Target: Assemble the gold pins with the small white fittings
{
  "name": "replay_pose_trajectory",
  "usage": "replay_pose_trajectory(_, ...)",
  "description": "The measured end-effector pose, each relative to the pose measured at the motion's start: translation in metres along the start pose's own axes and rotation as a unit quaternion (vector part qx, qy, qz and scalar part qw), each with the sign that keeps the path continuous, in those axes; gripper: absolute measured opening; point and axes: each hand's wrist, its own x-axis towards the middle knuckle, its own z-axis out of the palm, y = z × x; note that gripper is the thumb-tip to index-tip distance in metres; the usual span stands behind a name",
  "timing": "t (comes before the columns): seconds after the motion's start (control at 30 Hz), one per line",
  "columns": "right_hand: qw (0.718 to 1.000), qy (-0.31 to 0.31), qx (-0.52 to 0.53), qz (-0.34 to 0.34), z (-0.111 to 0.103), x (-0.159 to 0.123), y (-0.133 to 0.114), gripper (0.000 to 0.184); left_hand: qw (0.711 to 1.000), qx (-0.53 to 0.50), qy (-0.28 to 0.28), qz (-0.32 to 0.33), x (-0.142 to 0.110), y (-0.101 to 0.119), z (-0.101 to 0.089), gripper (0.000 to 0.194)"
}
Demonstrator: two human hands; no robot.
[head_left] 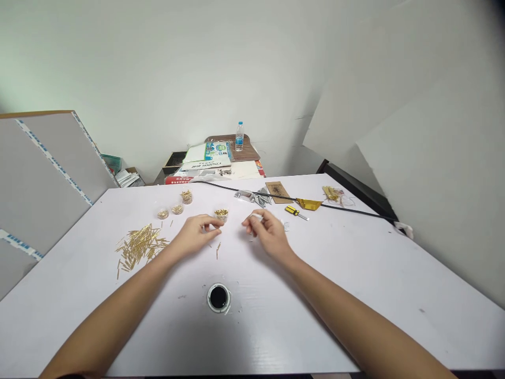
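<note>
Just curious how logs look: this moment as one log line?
left hand: near clear plastic tub of gold pieces | right hand: fingers bent, grip unclear | thin gold rods: heaped

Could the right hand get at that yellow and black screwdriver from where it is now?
Probably yes: the screwdriver lies on the open tabletop, just beyond and to the right of the right hand, with nothing visible standing between them.

We see our left hand point(194, 232) and our right hand point(272, 237), both bare, with slender fingers; our left forearm point(118, 308) and our right forearm point(347, 305) are bare too, long and smooth, broadening from narrow wrists; at the lower left edge, we see a dark sliver point(71, 376) by our arm, too small to identify.
</note>
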Motion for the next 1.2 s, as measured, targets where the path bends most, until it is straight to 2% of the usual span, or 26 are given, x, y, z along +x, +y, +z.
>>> replay_pose_trajectory(0.1, 0.992, 0.116, 0.032, -0.042, -0.013, 0.013, -0.012, 0.035, 0.997, 0.061, -0.045, -0.026, 0.001, -0.003, -0.013, 0.015)
replay_pose_trajectory(0.2, 0.985, 0.159, 0.033, -0.058, -0.013, 0.014, -0.016, 0.03, 0.989, 0.086, -0.096, -0.068, -0.004, -0.004, -0.003, 0.012)
replay_pose_trajectory(0.27, 0.989, 0.14, 0.035, -0.04, -0.006, 0.008, -0.013, 0.03, 0.981, 0.113, -0.119, -0.108, -0.005, -0.001, 0.009, 0.009)
replay_pose_trajectory(0.37, 0.996, 0.071, 0.048, 0.002, 0.007, -0.005, -0.005, 0.033, 0.967, 0.162, -0.129, -0.147, -0.001, 0.003, 0.023, 0.005)
replay_pose_trajectory(0.5, 0.999, -0.027, 0.022, 0.019, 0.017, -0.021, 0.005, 0.036, 0.956, 0.186, -0.165, -0.158, 0.015, 0.004, 0.026, 0.01)
replay_pose_trajectory(0.6, 0.998, -0.054, -0.016, 0.016, 0.017, -0.027, 0.01, 0.036, 0.947, 0.195, -0.195, -0.164, 0.025, 0.004, 0.024, 0.011)
replay_pose_trajectory(0.77, 0.999, -0.027, -0.038, 0.007, 0.007, -0.021, 0.011, 0.036, 0.94, 0.224, -0.202, -0.161, 0.025, 0.013, 0.029, 0.009)
replay_pose_trajectory(1.0, 0.999, 0.048, 0.003, 0.017, -0.005, -0.008, 0.011, 0.037, 0.942, 0.236, -0.183, -0.155, 0.018, 0.019, 0.032, 0.013)
replay_pose_trajectory(1.1, 0.998, 0.052, 0.006, 0.023, -0.005, -0.008, 0.013, 0.037, 0.948, 0.217, -0.173, -0.155, 0.021, 0.015, 0.022, 0.016)
replay_pose_trajectory(1.2, 0.999, 0.041, 0.002, 0.03, -0.004, -0.01, 0.015, 0.04, 0.96, 0.186, -0.142, -0.154, 0.023, 0.009, 0.003, 0.018)
